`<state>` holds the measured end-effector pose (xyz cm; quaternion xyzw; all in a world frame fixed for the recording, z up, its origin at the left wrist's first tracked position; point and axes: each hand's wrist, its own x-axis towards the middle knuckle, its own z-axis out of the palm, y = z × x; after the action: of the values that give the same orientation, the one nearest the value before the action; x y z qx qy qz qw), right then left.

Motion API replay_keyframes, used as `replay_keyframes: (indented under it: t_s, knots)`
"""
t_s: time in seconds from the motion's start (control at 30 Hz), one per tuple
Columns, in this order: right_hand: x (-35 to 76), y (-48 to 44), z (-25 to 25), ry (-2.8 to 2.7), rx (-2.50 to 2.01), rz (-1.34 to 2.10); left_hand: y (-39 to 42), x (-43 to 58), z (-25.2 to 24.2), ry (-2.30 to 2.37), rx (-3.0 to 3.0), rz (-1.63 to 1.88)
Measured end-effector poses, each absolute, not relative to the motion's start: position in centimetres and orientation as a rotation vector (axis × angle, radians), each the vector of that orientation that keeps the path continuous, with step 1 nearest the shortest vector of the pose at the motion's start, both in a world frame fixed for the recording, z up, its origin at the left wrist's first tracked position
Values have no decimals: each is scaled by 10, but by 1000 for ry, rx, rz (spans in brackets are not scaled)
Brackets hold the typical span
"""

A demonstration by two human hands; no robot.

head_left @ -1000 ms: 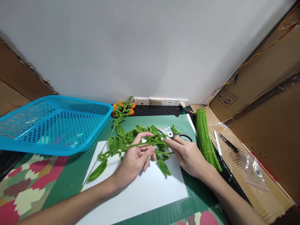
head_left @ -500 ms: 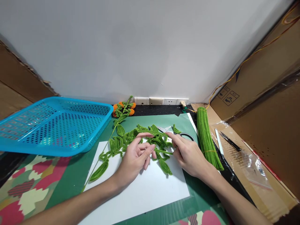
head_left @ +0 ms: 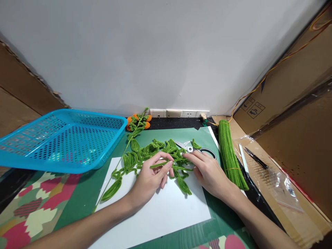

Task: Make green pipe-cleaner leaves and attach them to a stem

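Observation:
My left hand [head_left: 155,173] pinches a green pipe cleaner [head_left: 158,165] between thumb and forefinger, above a white sheet [head_left: 155,211]. Two fuzzy strands run from there toward my right hand [head_left: 207,169], whose curled fingers are at their right ends; its thumb is mostly hidden. Behind and under the hands lies a pile of looped green pipe-cleaner leaves [head_left: 147,151]. One leaf [head_left: 183,186] sticks out toward me on the sheet. Scissors [head_left: 207,151] lie just beyond my right hand. To the left rests a long green stem with leaves [head_left: 111,192] and orange blossoms [head_left: 147,125].
A blue perforated basket [head_left: 109,152] stands at the left. On the right are a tied bundle of green pipe cleaners [head_left: 229,155], tweezers [head_left: 255,157] and a clear plastic bag [head_left: 285,190] on cardboard. Wall sockets [head_left: 173,113] line the back; cardboard boxes [head_left: 298,114] flank both sides.
The upper strand, earlier stretched from the left fingertips to the right forefinger, now passes through the left pinch with an end pointing left. My left forefinger has come down onto the thumb.

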<state>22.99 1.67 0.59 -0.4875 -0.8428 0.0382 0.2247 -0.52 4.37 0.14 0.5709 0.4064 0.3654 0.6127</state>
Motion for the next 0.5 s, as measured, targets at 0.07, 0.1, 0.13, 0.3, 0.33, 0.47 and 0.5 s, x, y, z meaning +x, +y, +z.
replay_keyframes:
  t_s: [0.07,0.1,0.13,0.3,0.33,0.47,0.5]
  knots:
    - [229,17,6,-2328,-1304,71,43,-5,2,942,1321,841]
    - [229,17,7,-2322,-1290,52,43,-4,2,943,1321,841]
    - [229,16,7,-2309,-1284,36,43,-4,2,944,1322,841]
    - [234,17,7,-2217,-1361,-2,44,-4,0,942,1320,844]
    - [234,17,6,-2197,-1387,-5,44,-5,0,942,1323,843]
    - [235,16,5,-2125,-1440,38,45,-5,-1,935,1336,846]
    - [234,16,5,-2110,-1439,57,45,-5,0,933,1337,847]
